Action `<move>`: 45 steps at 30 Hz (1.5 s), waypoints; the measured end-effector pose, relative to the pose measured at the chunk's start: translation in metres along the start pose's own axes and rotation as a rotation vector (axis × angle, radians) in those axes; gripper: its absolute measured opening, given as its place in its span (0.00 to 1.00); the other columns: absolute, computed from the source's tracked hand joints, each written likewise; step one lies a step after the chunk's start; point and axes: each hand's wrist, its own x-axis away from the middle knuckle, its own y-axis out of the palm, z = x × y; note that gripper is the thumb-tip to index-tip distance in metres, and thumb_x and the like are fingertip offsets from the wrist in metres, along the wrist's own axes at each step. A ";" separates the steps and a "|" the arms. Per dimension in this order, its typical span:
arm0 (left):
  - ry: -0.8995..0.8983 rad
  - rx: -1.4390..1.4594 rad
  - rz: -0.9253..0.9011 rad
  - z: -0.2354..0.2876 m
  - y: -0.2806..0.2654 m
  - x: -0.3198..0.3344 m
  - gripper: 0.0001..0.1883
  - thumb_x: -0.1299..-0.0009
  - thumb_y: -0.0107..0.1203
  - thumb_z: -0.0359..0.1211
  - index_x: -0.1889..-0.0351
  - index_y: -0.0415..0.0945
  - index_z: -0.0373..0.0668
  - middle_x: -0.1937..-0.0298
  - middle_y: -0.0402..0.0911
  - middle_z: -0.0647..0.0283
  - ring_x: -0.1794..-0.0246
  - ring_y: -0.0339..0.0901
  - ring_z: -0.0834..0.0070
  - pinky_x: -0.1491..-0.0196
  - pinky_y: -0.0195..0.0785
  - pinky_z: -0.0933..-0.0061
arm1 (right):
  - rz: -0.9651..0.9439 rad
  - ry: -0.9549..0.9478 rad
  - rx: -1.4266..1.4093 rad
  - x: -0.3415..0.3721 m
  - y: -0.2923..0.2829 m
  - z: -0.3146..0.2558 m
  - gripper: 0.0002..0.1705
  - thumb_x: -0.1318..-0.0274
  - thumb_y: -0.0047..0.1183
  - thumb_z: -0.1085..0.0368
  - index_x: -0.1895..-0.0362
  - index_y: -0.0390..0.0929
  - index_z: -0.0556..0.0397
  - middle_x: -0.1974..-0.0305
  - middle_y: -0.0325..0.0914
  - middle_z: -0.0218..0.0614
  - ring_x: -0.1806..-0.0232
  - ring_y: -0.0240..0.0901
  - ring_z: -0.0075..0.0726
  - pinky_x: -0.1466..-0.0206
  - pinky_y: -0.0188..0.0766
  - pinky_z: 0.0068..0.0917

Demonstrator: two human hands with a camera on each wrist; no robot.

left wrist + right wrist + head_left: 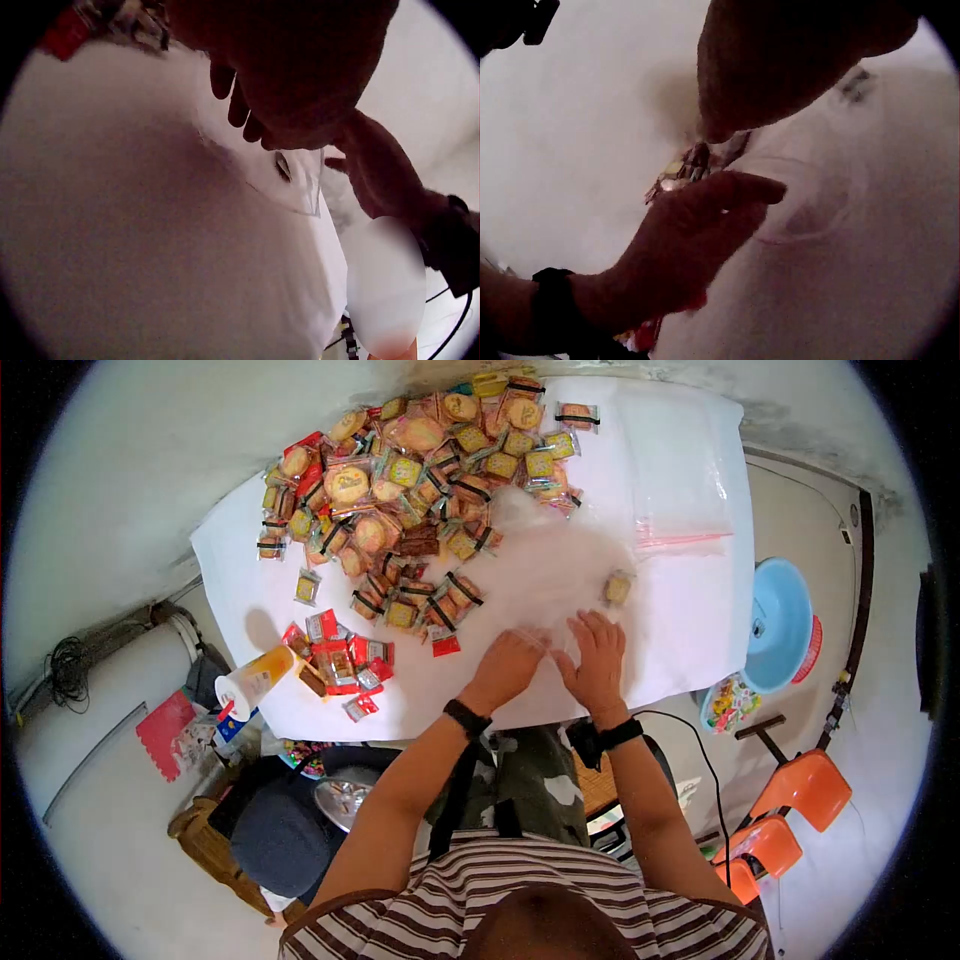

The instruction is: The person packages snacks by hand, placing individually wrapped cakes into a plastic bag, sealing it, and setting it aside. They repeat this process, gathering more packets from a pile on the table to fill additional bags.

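Note:
A clear plastic bag (560, 565) lies spread over the white table in front of both hands, and its rim shows as a loop with a pinkish edge in the right wrist view. My left hand (508, 663) pinches the bag's near edge; its fingertips meet at the loop (806, 160). Beside it, my right hand (598, 660) rests over the bag's near right part with fingers fairly straight and thumb pointing left. One wrapped cracker (618, 588) shows through the film just beyond the right fingertips. Both wrists wear black straps.
A large heap of wrapped biscuits (400, 485) covers the table's back left. Red packets (345, 660) and a tipped plastic canister (258, 680) sit at the left. Flat zip bags (680, 470) lie back right, near a single packet (577, 416). A blue basin (780, 625) stands off the right edge.

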 end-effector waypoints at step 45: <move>-0.418 0.875 0.303 0.040 -0.012 -0.050 0.29 0.36 0.46 0.21 0.35 0.56 0.39 0.47 0.72 0.51 0.49 0.72 0.65 0.54 0.69 0.73 | 0.201 0.020 -0.144 0.012 0.009 -0.011 0.12 0.57 0.54 0.71 0.63 0.75 0.48 0.69 0.69 0.35 0.64 0.67 0.41 0.59 0.62 0.37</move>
